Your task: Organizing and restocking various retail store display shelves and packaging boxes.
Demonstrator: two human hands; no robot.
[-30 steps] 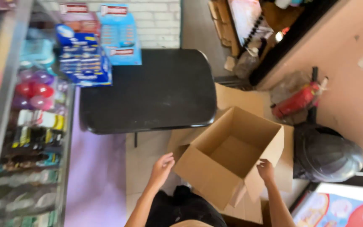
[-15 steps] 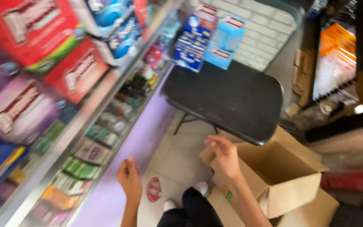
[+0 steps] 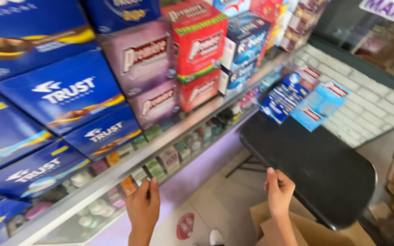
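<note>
Setting: shop aisle seen from my head camera, pale tiled floor [image 3: 215, 205] below and a glass display counter [image 3: 115, 182] running along my left side.
Left hand: my left hand [image 3: 143, 207] is raised with the fingers loosely straight and together, empty, fingertips just touching or just short of the counter's metal front edge; I cannot tell which.
Right hand: my right hand [image 3: 279, 191] is lifted at about the same height, fingers curled in towards the palm, thumb up; I see nothing held in it.
Below the right hand: an open brown cardboard box [image 3: 297, 228] sits on the floor just under my right wrist, flaps up, its inside out of view.
Beyond the right hand: a black folding table [image 3: 315, 164] stands close ahead, top bare, with blue packets [image 3: 304, 98] hanging against the white brick wall [image 3: 370, 105] past it.
Above the left hand: small packets [image 3: 169, 157] line the shelf under the glass, faces outward, I judge for display.
Farther up left: blue cartons [image 3: 64, 98] stacked on the counter, then purple cartons [image 3: 151, 68] and red cartons [image 3: 197, 45], labels turned to the aisle so a customer can read them.
</note>
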